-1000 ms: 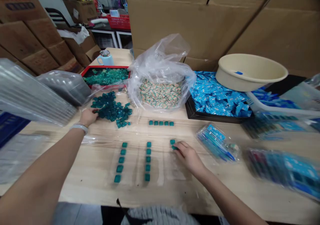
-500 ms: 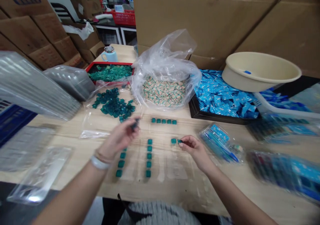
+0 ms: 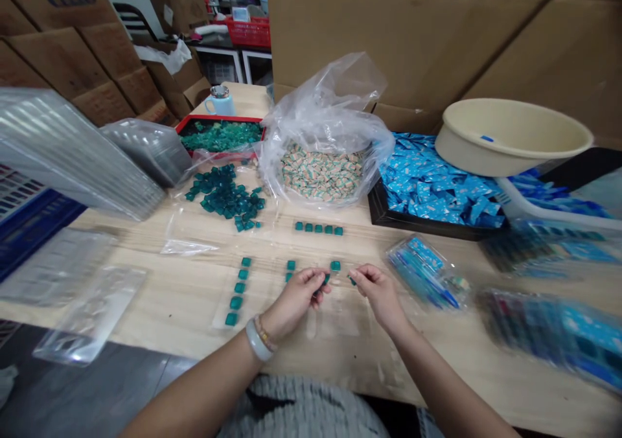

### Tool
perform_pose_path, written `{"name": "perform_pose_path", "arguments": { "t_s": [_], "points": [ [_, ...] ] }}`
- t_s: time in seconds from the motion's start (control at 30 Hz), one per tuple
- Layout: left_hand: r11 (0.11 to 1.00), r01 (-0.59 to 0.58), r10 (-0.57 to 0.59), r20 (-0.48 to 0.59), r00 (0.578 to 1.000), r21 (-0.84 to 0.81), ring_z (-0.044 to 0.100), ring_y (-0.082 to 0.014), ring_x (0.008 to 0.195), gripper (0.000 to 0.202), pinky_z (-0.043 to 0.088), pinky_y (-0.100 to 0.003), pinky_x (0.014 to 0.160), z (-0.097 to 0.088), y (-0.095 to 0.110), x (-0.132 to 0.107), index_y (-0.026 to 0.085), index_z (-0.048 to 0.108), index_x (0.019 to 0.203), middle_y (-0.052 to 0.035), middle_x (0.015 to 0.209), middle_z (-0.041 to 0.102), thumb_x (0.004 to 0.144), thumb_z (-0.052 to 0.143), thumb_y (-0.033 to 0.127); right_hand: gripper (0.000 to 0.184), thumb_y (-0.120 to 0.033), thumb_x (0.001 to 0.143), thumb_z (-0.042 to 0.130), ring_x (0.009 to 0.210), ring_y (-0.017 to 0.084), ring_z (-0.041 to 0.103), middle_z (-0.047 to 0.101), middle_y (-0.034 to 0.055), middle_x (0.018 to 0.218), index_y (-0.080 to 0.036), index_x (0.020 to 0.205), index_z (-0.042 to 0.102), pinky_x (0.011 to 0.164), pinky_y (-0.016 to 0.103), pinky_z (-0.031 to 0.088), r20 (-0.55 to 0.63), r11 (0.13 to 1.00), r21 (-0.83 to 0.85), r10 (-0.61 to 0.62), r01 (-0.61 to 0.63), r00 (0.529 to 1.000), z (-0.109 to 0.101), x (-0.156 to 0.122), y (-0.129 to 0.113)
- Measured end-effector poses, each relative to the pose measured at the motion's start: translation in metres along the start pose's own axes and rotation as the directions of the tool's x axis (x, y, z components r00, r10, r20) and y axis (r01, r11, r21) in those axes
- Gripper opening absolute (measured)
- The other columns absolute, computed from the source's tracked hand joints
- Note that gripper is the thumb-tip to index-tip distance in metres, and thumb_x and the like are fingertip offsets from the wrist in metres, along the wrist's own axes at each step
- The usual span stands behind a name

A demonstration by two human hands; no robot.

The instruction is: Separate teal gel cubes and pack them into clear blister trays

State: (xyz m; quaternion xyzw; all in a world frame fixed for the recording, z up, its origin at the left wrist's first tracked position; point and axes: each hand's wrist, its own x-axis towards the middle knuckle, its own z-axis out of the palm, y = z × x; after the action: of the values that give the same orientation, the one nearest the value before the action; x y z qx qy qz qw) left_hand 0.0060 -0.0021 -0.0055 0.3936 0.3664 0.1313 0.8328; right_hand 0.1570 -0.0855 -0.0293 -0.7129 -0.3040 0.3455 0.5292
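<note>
Pinching small, translucent, teal, plastic-looking squares (image 3: 326, 279) in left hand (image 3: 297, 290) and right hand (image 3: 381, 290), over the pale wooden tabletop (image 3: 184, 295). Probably light, stiff and slick; best held by opposite edges.
</note>
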Motion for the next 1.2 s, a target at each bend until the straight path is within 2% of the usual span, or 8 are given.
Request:
{"name": "perform_pose_path", "arguments": {
  "t_s": [0.1,0.2,0.3,0.37,0.6,0.83,1.03,1.2],
  "points": [
    [0.990,-0.006,0.001,0.038,0.999,0.138,0.045,-0.0070,0.049,0.038,0.034,-0.020,0.046,-0.004,-0.014,0.003,0.011,0.057,0.094,-0.0029,0.070,0.058,0.069,0.057,0.039,0.033,-0.048,0.068,0.057,0.051,0.012,0.044,0.049,-0.0012,0.053,-0.018,0.057,0.050,0.050,0.025,0.035,0.010,0.928,-0.330,-0.181,0.174,0.983,0.008,0.003,0.009],
    [0.969,-0.031,0.012,0.077,0.997,0.245,0.045,-0.0076,0.048,0.029,0.034,-0.021,0.048,-0.005,-0.025,0.008,0.010,0.061,0.088,-0.0023,0.065,0.057,0.070,0.055,0.031,0.030,-0.045,0.075,0.050,0.055,0.014,0.046,0.050,0.0014,0.060,-0.019,0.061,0.051,0.052,0.026,0.036,0.107,0.724,-0.598,-0.351,0.342,0.930,0.018,0.006,0.015],
    [0.953,-0.043,0.016,0.092,0.996,0.299,0.044,-0.0080,0.045,0.023,0.034,-0.022,0.048,-0.005,-0.028,0.011,0.010,0.064,0.084,0.0007,0.053,0.051,0.069,0.054,0.024,0.028,-0.044,0.078,0.047,0.057,0.015,0.049,0.053,0.0038,0.065,-0.019,0.066,0.053,0.053,0.026,0.037,0.135,0.552,-0.750,-0.412,0.364,0.901,0.026,0.009,0.017],
    [0.952,-0.043,0.018,0.085,0.996,0.304,0.043,-0.0080,0.044,0.023,0.034,-0.022,0.048,-0.004,-0.029,0.012,0.011,0.064,0.085,0.0018,0.050,0.050,0.068,0.053,0.021,0.029,-0.044,0.078,0.046,0.059,0.017,0.051,0.055,0.0052,0.066,-0.019,0.068,0.055,0.053,0.027,0.039,0.114,0.512,-0.793,-0.407,0.330,0.906,0.027,0.009,0.018],
    [0.962,-0.036,0.018,0.067,0.998,0.272,0.043,-0.0082,0.045,0.022,0.035,-0.022,0.049,-0.003,-0.029,0.012,0.011,0.063,0.085,0.0010,0.053,0.052,0.067,0.051,0.017,0.024,-0.028,0.084,0.040,0.081,0.019,0.057,0.059,0.0089,0.088,-0.018,0.097,0.058,0.074,0.033,0.046,0.279,0.647,-0.613,-0.360,0.454,0.890,0.006,-0.007,0.021],
    [0.951,-0.043,0.029,0.052,0.998,0.305,0.044,-0.0090,0.045,0.023,0.035,-0.022,0.048,-0.004,-0.030,0.012,0.013,0.064,0.086,0.0009,0.052,0.052,0.069,0.050,0.019,0.025,-0.023,0.081,0.043,0.085,0.020,0.057,0.061,0.0091,0.092,-0.019,0.099,0.060,0.077,0.037,0.047,0.369,0.669,-0.544,-0.350,0.506,0.861,0.001,0.002,0.012],
    [0.953,-0.020,0.008,0.040,0.999,0.302,0.045,-0.0093,0.045,0.021,0.036,-0.023,0.048,-0.005,-0.030,0.012,0.012,0.063,0.082,0.0004,0.053,0.053,0.068,0.050,0.019,0.022,-0.029,0.078,0.048,0.079,0.019,0.061,0.065,0.0068,0.086,-0.020,0.092,0.063,0.072,0.036,0.049,0.280,0.823,-0.414,-0.292,0.389,0.914,-0.002,0.014,0.024],
    [0.926,-0.050,0.031,0.057,0.998,0.374,0.043,-0.0102,0.044,0.019,0.035,-0.022,0.046,-0.003,-0.027,0.010,0.012,0.063,0.076,0.0012,0.048,0.049,0.069,0.047,0.017,0.022,-0.025,0.080,0.047,0.082,0.019,0.058,0.063,0.0071,0.087,-0.019,0.094,0.062,0.076,0.036,0.048,0.384,0.719,-0.482,-0.341,0.501,0.858,-0.004,0.015,0.023]
  ]
}}
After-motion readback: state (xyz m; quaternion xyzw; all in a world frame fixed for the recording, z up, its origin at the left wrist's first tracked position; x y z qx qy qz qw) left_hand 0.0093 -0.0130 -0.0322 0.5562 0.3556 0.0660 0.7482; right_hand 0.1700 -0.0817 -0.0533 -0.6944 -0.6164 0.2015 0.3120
